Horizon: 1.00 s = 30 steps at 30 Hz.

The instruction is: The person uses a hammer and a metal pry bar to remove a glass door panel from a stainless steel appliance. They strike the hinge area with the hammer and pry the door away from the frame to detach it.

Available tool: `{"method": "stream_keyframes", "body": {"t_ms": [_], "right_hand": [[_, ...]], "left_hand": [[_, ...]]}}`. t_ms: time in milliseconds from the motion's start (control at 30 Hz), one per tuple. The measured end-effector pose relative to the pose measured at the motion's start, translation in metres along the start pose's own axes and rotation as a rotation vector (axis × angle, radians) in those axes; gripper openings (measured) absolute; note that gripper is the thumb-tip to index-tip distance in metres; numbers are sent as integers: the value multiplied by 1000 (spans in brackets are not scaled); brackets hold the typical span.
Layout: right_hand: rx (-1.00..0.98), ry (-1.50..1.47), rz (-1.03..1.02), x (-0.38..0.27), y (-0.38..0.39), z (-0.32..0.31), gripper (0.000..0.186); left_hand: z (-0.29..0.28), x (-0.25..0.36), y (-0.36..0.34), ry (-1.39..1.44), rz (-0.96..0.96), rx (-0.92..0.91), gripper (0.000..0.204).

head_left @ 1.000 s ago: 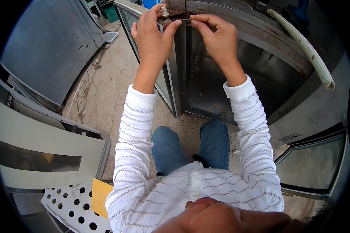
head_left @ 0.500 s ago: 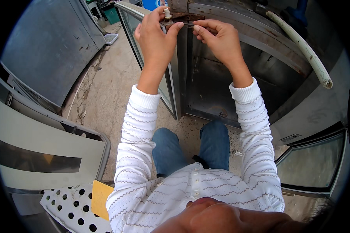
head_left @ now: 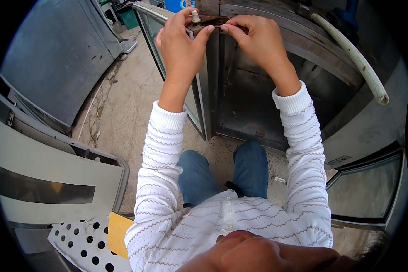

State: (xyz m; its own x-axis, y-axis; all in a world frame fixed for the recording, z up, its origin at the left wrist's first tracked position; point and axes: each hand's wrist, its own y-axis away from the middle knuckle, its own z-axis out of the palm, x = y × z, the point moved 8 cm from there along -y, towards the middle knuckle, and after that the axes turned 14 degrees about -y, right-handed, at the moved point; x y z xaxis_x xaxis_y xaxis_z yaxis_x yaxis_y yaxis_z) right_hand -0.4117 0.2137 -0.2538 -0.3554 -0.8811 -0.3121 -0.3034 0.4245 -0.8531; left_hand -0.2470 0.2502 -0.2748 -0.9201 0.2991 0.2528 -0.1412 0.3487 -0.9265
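My left hand (head_left: 182,50) grips the top corner of a glass door (head_left: 149,43) in a steel frame, thumb beside a rusty hinge bracket (head_left: 208,19) with a small white fitting (head_left: 195,17) standing upright on it. My right hand (head_left: 258,43) pinches a thin dark metal piece (head_left: 218,26) at the bracket, just right of my left thumb; the far end of that piece is too small to make out. The door stands open beside the dark interior of a steel cabinet (head_left: 254,104), whose top frame runs behind my right hand.
A pale pole (head_left: 349,50) lies at upper right beside a blue object (head_left: 349,16). A second glass door (head_left: 362,190) is at lower right. A grey metal cabinet (head_left: 54,63), pale panel (head_left: 54,163), perforated white sheet (head_left: 77,240) and yellow board (head_left: 118,231) stand on the left.
Both hands have shifted slightly right. My right hand dipped, then rose again, its wrist further right and its thumb back near my left thumb, still pinching.
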Motion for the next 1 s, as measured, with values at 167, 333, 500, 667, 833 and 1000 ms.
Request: {"method": "stream_keyframes", "body": {"t_ms": [167, 333, 500, 667, 833, 1000], "right_hand": [[-94, 112, -44, -7, -10, 2, 21], [26, 62, -56, -6, 7, 4, 21], [57, 138, -150, -9, 11, 5, 19], [106, 292, -325, -27, 18, 3, 12], [73, 473, -306, -34, 17, 9, 17], [-53, 596, -297, -30, 9, 13, 25]], "left_hand": [[1, -2, 0, 14, -10, -6, 50], [1, -1, 1, 1, 0, 21, 49], [1, 3, 2, 1, 20, 70, 49], [-1, 2, 3, -14, 10, 64, 49], [0, 1, 3, -6, 24, 78, 49], [1, 1, 3, -7, 24, 62, 49]]}}
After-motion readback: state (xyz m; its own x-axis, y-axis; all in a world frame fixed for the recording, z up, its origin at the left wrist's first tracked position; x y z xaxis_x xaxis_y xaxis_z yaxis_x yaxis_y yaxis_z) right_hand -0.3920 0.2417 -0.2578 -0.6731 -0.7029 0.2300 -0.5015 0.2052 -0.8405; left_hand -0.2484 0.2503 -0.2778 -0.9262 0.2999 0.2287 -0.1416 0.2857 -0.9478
